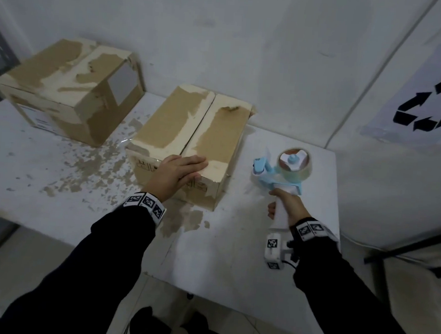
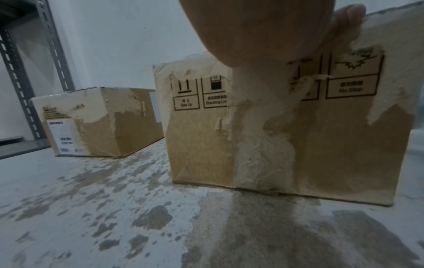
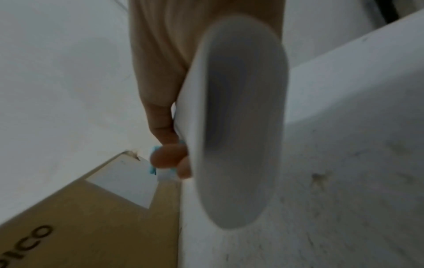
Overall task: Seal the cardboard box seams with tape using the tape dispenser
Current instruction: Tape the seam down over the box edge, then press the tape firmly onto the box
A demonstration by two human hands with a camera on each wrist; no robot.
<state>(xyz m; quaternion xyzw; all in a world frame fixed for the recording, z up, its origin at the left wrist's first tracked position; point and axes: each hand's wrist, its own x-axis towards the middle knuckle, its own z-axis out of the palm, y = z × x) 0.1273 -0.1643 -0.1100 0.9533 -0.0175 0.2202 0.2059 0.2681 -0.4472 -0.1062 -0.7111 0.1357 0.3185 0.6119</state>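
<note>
A worn cardboard box (image 1: pixel 190 138) stands at the table's middle, its top flaps closed along a lengthwise seam (image 1: pixel 198 126). My left hand (image 1: pixel 177 174) lies flat on the near end of its top, fingers straight across the seam and thumb over the front edge; the left wrist view shows the box's front face (image 2: pixel 298 136) and that hand (image 2: pixel 263 27). To the right of the box, my right hand (image 1: pixel 287 205) grips the white handle of a blue tape dispenser (image 1: pixel 281 171) carrying a clear tape roll (image 1: pixel 293 161). The right wrist view is filled by the blurred handle (image 3: pixel 236 127).
A second, similar box (image 1: pixel 68 88) sits at the back left of the white, scuffed table (image 1: pixel 57 176). White walls close off the back and right. A grey metal shelf upright (image 2: pixel 20 72) stands at far left. The table's right edge (image 1: pixel 338 201) lies close to my right hand.
</note>
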